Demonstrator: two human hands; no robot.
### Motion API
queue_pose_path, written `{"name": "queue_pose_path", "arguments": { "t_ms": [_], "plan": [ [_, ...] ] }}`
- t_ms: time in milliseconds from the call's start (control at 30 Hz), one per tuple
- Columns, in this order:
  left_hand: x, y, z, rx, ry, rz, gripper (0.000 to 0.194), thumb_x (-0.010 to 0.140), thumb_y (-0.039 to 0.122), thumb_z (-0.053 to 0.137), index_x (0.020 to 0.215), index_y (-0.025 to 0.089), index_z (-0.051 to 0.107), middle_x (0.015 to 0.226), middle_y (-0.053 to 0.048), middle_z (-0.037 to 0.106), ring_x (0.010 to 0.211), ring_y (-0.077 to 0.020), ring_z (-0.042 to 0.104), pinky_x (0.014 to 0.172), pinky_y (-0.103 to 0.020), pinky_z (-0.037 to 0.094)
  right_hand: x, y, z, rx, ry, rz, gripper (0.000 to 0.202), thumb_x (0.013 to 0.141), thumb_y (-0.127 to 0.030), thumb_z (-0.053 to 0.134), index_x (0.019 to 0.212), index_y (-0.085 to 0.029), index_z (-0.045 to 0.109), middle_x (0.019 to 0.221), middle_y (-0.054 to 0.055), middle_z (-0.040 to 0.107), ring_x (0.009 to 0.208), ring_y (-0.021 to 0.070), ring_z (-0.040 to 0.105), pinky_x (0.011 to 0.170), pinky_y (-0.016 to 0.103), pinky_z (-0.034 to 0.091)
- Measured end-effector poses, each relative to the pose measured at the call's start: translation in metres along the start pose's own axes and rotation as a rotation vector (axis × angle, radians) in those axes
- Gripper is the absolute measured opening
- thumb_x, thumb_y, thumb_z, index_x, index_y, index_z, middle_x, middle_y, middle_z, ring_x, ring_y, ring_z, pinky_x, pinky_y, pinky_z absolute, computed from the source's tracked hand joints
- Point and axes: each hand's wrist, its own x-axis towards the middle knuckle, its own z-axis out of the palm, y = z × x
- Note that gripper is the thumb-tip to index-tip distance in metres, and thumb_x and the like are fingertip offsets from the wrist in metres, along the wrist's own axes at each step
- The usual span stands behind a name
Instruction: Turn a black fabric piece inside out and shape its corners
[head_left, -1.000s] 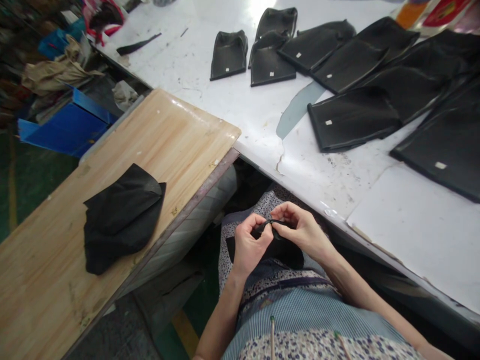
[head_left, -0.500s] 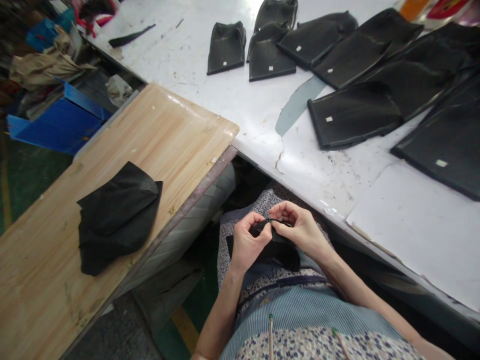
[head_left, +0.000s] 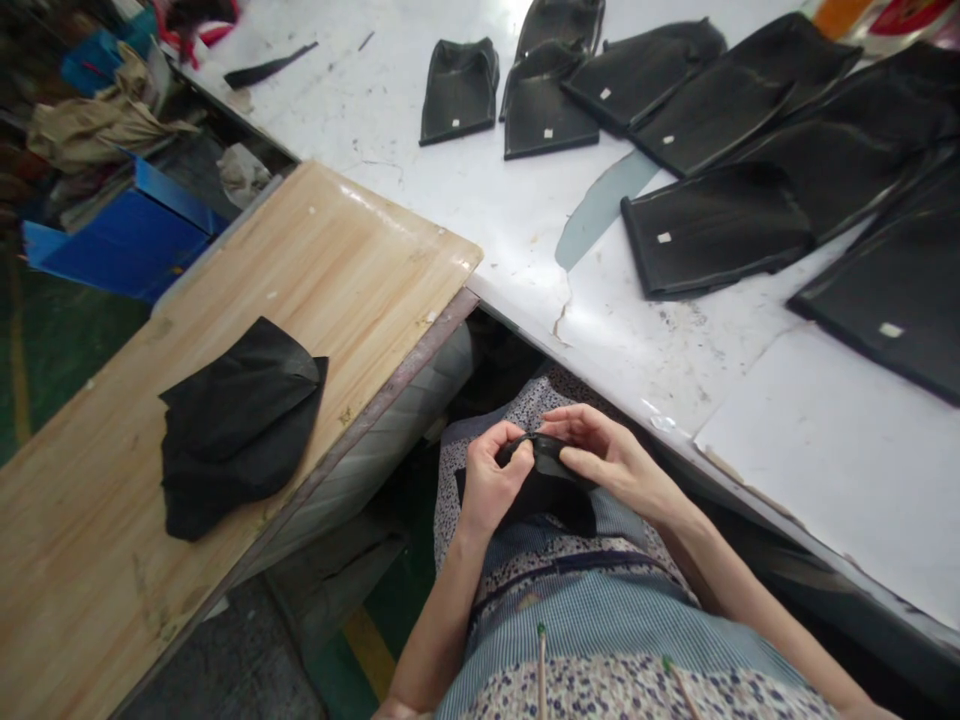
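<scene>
Over my lap, a black fabric piece [head_left: 551,495] hangs from both hands, its upper edge gathered between my fingers. My left hand [head_left: 496,475] pinches that edge with thumb and forefinger. Just beside it, my right hand [head_left: 611,455] grips the same edge farther along, thumb on the near side and fingers behind. A flap of the cloth drapes down against my apron [head_left: 570,600]. On the wooden board to my left lies another black fabric piece [head_left: 240,430], slightly creased.
Several black pieces [head_left: 716,230] with small white tags lie across the white table [head_left: 630,340]. The wooden board [head_left: 390,260] meets the table's edge at left. Beyond it stand a blue box [head_left: 127,240] and crumpled tan cloth [head_left: 90,125]. A dark strip [head_left: 270,66] lies at the far edge.
My right hand has slid a little to the right along the cloth's edge, away from my left hand, showing more of the edge between them. The left hand keeps its pinch.
</scene>
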Motion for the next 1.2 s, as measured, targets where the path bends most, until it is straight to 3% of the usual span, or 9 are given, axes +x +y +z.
{"name": "queue_pose_path", "arguments": {
  "t_ms": [100, 200, 267, 367, 500, 733, 1000, 1200],
  "plan": [
    [0.000, 0.000, -0.001, -0.021, -0.018, 0.006, 0.017, 0.086, 0.024, 0.057, 0.071, 0.017, 0.058, 0.065, 0.003, 0.050, 0.061, -0.0121, 0.043, 0.057, -0.023, 0.035, -0.008, -0.002, 0.002, -0.261, 0.013, -0.180, 0.045, 0.077, -0.026, 0.083, 0.116, -0.025, 0.060, 0.127, 0.009, 0.061, 0.122, 0.0267, 0.057, 0.102, 0.039, 0.046],
    [-0.001, 0.001, 0.000, -0.030, -0.039, -0.002, 0.017, 0.087, 0.025, 0.057, 0.072, 0.017, 0.060, 0.066, 0.002, 0.051, 0.062, -0.0124, 0.042, 0.058, -0.024, 0.034, -0.009, -0.001, 0.011, -0.364, 0.137, -0.252, 0.018, 0.085, -0.018, 0.072, 0.099, -0.023, 0.062, 0.119, 0.007, 0.063, 0.112, 0.0232, 0.061, 0.097, 0.036, 0.048],
    [-0.001, 0.000, 0.001, -0.060, -0.038, -0.020, 0.019, 0.087, 0.026, 0.058, 0.071, 0.017, 0.060, 0.065, 0.002, 0.050, 0.061, -0.0120, 0.041, 0.057, -0.024, 0.033, -0.006, 0.000, 0.015, -0.314, 0.222, -0.219, 0.007, 0.090, -0.016, 0.065, 0.089, -0.022, 0.062, 0.106, 0.005, 0.066, 0.101, 0.0207, 0.064, 0.091, 0.034, 0.049],
    [-0.001, -0.003, -0.001, -0.151, -0.067, -0.059, 0.019, 0.087, 0.031, 0.060, 0.074, 0.017, 0.060, 0.065, 0.003, 0.047, 0.060, -0.0110, 0.039, 0.056, -0.023, 0.032, -0.002, 0.000, 0.016, -0.215, 0.272, -0.112, 0.006, 0.089, -0.020, 0.066, 0.085, -0.022, 0.062, 0.095, 0.003, 0.069, 0.091, 0.0198, 0.065, 0.084, 0.032, 0.050],
    [-0.002, -0.008, -0.003, -0.237, -0.128, -0.103, 0.019, 0.083, 0.035, 0.068, 0.080, 0.018, 0.061, 0.068, 0.004, 0.050, 0.060, -0.0106, 0.041, 0.055, -0.022, 0.033, 0.001, -0.002, 0.014, -0.096, 0.259, -0.009, 0.009, 0.088, -0.028, 0.068, 0.084, -0.021, 0.063, 0.091, 0.002, 0.069, 0.088, 0.0198, 0.064, 0.081, 0.031, 0.049],
    [-0.002, -0.005, -0.003, -0.203, -0.093, -0.075, 0.020, 0.085, 0.035, 0.068, 0.077, 0.017, 0.065, 0.072, 0.001, 0.055, 0.064, -0.0120, 0.047, 0.060, -0.022, 0.037, 0.002, -0.002, 0.016, 0.072, 0.241, 0.096, 0.018, 0.084, -0.034, 0.072, 0.080, -0.020, 0.062, 0.091, 0.003, 0.067, 0.085, 0.0187, 0.061, 0.078, 0.030, 0.048],
    [-0.002, -0.003, -0.006, -0.223, -0.127, 0.014, 0.019, 0.089, 0.029, 0.065, 0.076, 0.017, 0.062, 0.075, 0.002, 0.050, 0.068, -0.0113, 0.043, 0.063, -0.022, 0.036, 0.005, -0.002, 0.014, 0.064, 0.245, 0.103, 0.020, 0.082, -0.034, 0.074, 0.075, -0.020, 0.062, 0.089, 0.002, 0.067, 0.083, 0.0178, 0.061, 0.075, 0.029, 0.048],
    [0.001, 0.002, -0.016, -0.207, -0.230, -0.124, 0.030, 0.087, 0.043, 0.069, 0.076, 0.016, 0.061, 0.067, 0.003, 0.048, 0.060, -0.0103, 0.039, 0.054, -0.022, 0.030, 0.006, -0.009, 0.018, -0.041, 0.193, 0.025, 0.018, 0.083, -0.032, 0.073, 0.074, -0.020, 0.062, 0.083, 0.002, 0.066, 0.081, 0.0191, 0.060, 0.076, 0.031, 0.048]
  ]
}}
